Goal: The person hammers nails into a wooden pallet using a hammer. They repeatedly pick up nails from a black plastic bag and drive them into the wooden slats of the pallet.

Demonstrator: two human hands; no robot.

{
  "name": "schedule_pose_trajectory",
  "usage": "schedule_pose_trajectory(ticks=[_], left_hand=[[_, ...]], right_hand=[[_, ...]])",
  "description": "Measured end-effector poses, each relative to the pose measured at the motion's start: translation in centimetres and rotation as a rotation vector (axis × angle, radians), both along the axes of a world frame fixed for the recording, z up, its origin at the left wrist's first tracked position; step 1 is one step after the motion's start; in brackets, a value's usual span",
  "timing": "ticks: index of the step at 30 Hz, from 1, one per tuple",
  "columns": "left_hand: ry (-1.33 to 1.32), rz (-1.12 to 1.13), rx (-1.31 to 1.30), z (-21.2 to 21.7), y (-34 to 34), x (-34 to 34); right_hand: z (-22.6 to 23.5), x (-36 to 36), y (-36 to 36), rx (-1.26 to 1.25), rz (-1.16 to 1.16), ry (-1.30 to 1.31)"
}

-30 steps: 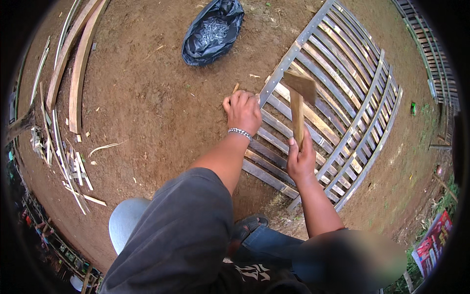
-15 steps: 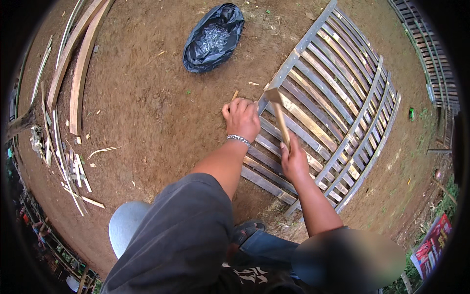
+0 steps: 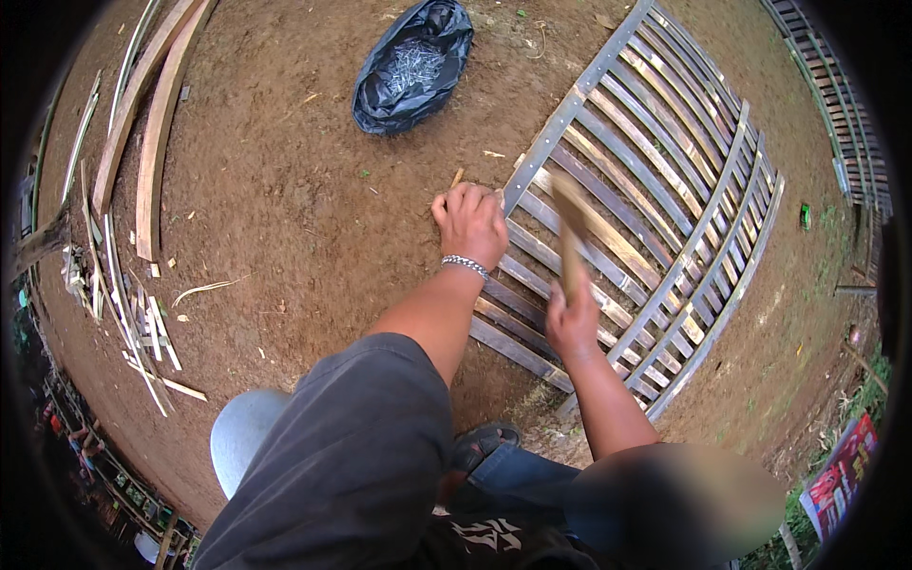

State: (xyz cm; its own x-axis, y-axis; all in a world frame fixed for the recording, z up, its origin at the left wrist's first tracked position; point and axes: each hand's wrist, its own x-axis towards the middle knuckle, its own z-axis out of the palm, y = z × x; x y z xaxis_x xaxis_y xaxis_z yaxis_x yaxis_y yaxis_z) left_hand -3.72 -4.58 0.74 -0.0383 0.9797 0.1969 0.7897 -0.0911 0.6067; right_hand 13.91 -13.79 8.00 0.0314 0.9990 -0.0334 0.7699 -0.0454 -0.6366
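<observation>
My right hand (image 3: pixel 573 321) grips the wooden handle of a hammer (image 3: pixel 570 233), raised over a slatted wooden panel (image 3: pixel 608 249); its head is smeared by motion. My left hand (image 3: pixel 472 226), with a chain bracelet at the wrist, is curled down at the panel's near-left edge, beside the end of a nailed grey rail (image 3: pixel 551 133). What lies under those fingers is hidden. A small wooden tip (image 3: pixel 458 177) shows just beyond them. The panel's slats run from that rail towards crosswise strips on the right.
A black plastic bag (image 3: pixel 380 106) of nails lies open on the dirt ahead. Long wooden beams (image 3: pixel 157 161) and thin offcuts (image 3: pixel 152 328) lie at left. Another slatted panel (image 3: pixel 848 104) stands far right. A pale rounded object (image 3: pixel 242 437) is by my left sleeve.
The hammer has lifted away from the rail and swung right, its head now blurred. My left hand stays almost where it was.
</observation>
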Motion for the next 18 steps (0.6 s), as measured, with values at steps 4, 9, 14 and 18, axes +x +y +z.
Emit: schedule_pose_trajectory(ticks=[4,9,14,18], left_hand=[[0.029,0.01,-0.014,0.1,-0.1,-0.2],[0.02,0.005,0.019,0.0,0.0,-0.1],[0.013,0.003,-0.002,0.2,-0.2,-0.2],[0.03,0.004,0.009,0.3,0.2,-0.2]], right_hand=[[1.4,-0.8,2.4,-0.409,-0.125,-0.017],[-0.1,-0.8,0.8,-0.191,-0.012,-0.003],[0.7,-0.9,1.7,-0.157,-0.089,0.081],[0.1,-1.0,1.0,-0.202,-0.004,-0.038]])
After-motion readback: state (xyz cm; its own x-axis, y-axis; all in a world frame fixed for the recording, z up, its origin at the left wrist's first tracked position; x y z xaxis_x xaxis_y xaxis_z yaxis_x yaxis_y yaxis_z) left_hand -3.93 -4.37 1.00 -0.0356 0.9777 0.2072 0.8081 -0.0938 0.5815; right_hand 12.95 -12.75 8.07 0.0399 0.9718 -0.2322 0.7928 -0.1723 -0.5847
